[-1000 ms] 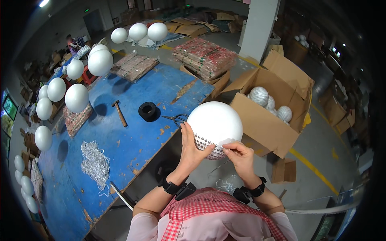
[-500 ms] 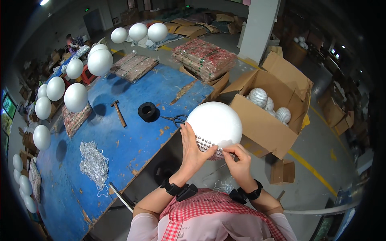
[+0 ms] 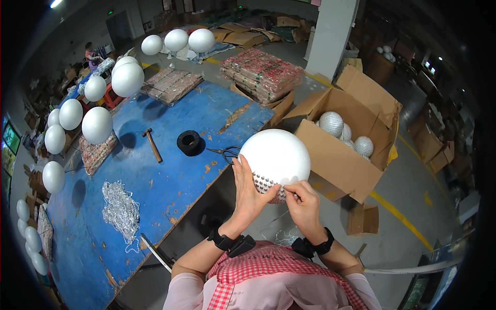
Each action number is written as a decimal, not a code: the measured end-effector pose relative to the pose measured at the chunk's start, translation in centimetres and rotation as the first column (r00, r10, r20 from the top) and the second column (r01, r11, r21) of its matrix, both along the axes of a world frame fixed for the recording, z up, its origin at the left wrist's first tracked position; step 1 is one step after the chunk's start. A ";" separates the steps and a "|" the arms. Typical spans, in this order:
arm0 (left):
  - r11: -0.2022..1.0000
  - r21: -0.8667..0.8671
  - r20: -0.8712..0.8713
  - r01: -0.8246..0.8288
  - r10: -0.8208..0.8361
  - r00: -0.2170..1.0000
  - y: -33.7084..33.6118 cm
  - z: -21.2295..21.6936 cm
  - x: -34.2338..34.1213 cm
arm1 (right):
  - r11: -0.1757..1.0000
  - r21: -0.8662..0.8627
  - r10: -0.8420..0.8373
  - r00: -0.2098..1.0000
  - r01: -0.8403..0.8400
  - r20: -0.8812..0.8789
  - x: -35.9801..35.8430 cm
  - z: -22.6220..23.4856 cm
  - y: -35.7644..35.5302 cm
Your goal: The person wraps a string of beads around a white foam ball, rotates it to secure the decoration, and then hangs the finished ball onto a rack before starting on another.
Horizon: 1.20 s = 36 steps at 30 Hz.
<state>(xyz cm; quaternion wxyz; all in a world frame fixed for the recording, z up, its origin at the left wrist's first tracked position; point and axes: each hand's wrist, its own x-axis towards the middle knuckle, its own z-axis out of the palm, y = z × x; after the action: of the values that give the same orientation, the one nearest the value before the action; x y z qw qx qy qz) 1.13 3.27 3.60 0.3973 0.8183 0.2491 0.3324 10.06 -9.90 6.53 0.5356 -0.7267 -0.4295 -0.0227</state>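
Observation:
A large white foam ball [image 3: 274,152] is in front of me, off the table's right edge. Rows of silver beads [image 3: 264,182] wrap its lower part. My left hand [image 3: 248,192] supports the ball, with its fingers along the left side and its thumb pressing on the beads. Thumb and index finger of my right hand [image 3: 302,201] pinch the bead string at the lower right of the beaded rows; the fingers hide the pinched piece. More of a silver bead string [image 3: 287,236] hangs below, near my apron.
Scissors [image 3: 226,153], a black tape roll [image 3: 190,143], a hammer [image 3: 152,145] and a heap of bead strings [image 3: 120,206] lie on the blue table [image 3: 170,191]. White balls [image 3: 97,125] stand along its far left. A cardboard box [image 3: 336,163] at right contains beaded balls [image 3: 331,124].
My right hand has shifted slightly up and left along the beads, its fingers drawn in more. The ball has moved only slightly. A distant person at far left has changed posture.

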 end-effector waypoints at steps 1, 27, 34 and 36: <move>1.000 0.000 -0.001 0.001 -0.001 1.000 0.0 0.0 0.0 | 1.000 0.000 -0.001 1.000 0.001 -0.001 0.0 0.0 0.0; 0.993 0.105 0.040 -0.058 0.055 0.998 0.1 -0.2 1.1 | 0.948 -0.138 0.114 0.711 -0.287 -0.694 6.9 -0.4 -7.5; 0.989 0.141 0.007 -0.048 0.047 0.999 -0.2 -0.2 1.4 | 0.953 0.096 0.258 0.602 -0.288 -0.756 6.4 1.6 -8.2; 0.991 0.126 0.012 -0.048 0.047 0.999 -0.1 -0.2 1.5 | 0.957 0.086 0.246 0.619 -0.278 -0.746 6.4 1.5 -8.0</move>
<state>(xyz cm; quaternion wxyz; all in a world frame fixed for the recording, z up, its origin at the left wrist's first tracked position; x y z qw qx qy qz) 2.58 3.13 3.38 0.3378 0.8341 0.2453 0.3607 16.43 -17.93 8.04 0.6480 -0.6106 -0.2720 0.3649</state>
